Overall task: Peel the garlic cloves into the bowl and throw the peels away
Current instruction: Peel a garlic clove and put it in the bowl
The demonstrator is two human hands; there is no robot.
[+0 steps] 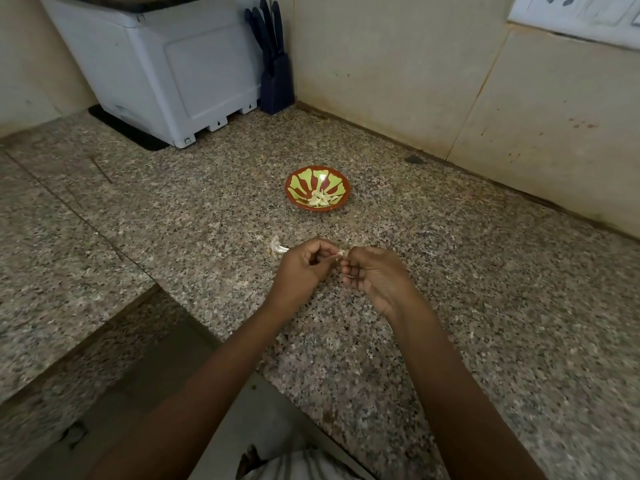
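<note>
Closest to the camera is a bit of striped cloth (304,465) on the person. Two bare arms reach out over the speckled stone desk (467,289).

The left hand (304,265) and the right hand (375,280) meet above the desk. The fingers (320,249) of the left hand are curled in and pinch one end of a small garlic clove (340,253). The right hand's fingers are curled too, and pinch the other end of it. So the clove sits right between the two hands, held up off the desk.

Just left of the left fingers, a little heap of pale peels (277,248) lies on the desk.

Past the fingers, farther away, stands a small red and green bowl (304,180). Peeled cloves (322,199) lie in the bottom of it.

Far off to the left of the fingers is a big white machine (166,71) on a black mat (128,129). Its feet have tiny black arrow marks, and any words on it are too small to read. Beside it in the corner stands a dark knife block (275,81) with dark handles sticking up. Behind it all is the tan wall (398,81), and a white switch plate (581,15) sits far to the right, up high.
</note>
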